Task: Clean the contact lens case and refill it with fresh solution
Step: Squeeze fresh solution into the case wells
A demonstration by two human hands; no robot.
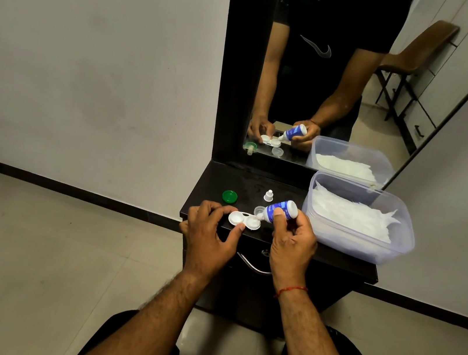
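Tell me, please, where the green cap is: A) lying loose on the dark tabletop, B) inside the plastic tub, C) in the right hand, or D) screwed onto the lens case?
A: the green cap lies alone on the dark tabletop, apart from the lens case that the left hand holds.

A red thread bracelet (290, 291) circles the right wrist; forearms are bare; the black short-sleeved T-shirt (343, 19) bears a grey swoosh (316, 47).
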